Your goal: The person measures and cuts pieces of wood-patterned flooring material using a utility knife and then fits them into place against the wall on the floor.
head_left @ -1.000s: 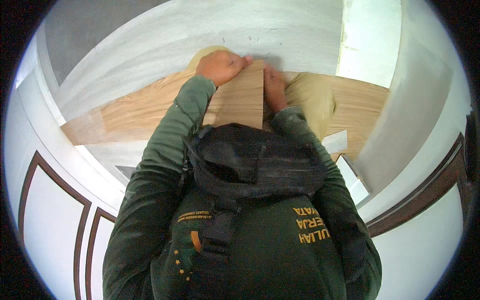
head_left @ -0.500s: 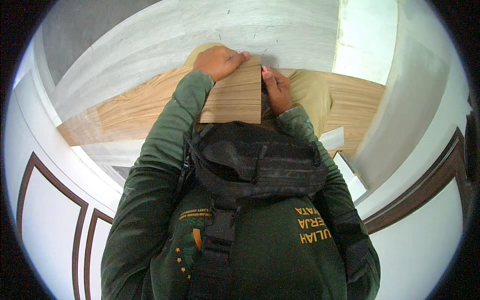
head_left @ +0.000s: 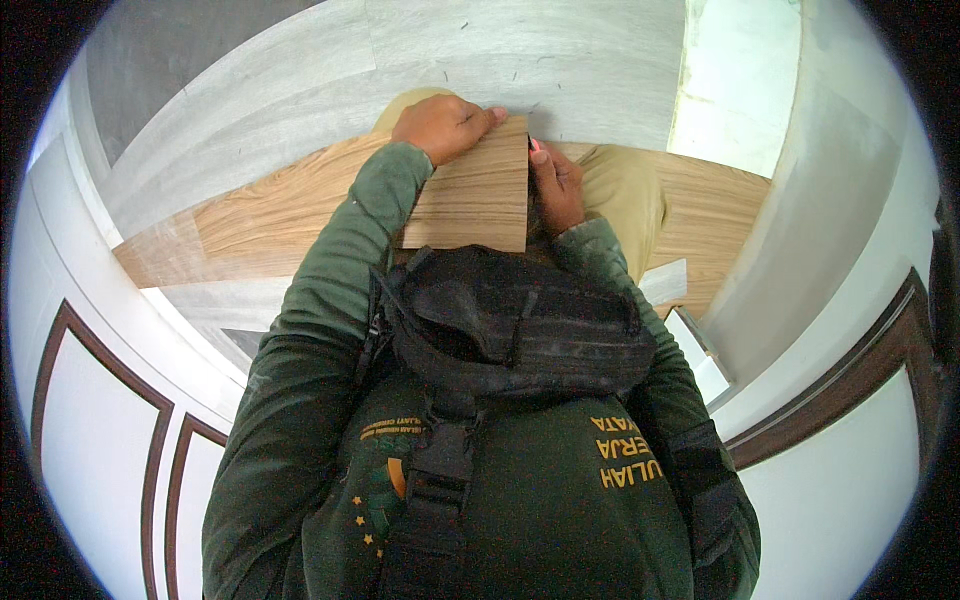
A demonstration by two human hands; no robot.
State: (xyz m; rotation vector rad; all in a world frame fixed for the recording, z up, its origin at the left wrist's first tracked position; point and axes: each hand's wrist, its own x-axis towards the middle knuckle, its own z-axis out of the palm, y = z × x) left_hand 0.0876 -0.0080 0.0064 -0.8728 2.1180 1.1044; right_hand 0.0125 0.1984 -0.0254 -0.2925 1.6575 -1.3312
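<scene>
A short wood-look plank piece [head_left: 468, 202] is held up in front of my chest, its straight right edge facing my right hand. My left hand [head_left: 440, 127] grips its far left part, fingers curled over the far edge. Beside the right edge, my right hand [head_left: 560, 190] is closed around a small pink and black tool [head_left: 536, 147]. Only the tool's top shows above the thumb; the rest is hidden by the fingers, so its exact kind is unclear. The tool is close against the plank's edge.
Wood-look planks [head_left: 270, 205] run across the floor under my tan-trousered knees. Beyond lies grey flooring [head_left: 560, 50] with small dark scraps. A black chest bag [head_left: 520, 310] hangs below the plank piece. White panelled doors [head_left: 100, 400] stand at both sides. A small offcut [head_left: 664, 281] lies right.
My right hand and the pink tool have slid slightly nearer to me along the plank's right edge. The left hand keeps its grip; the whole view has shifted a little.
</scene>
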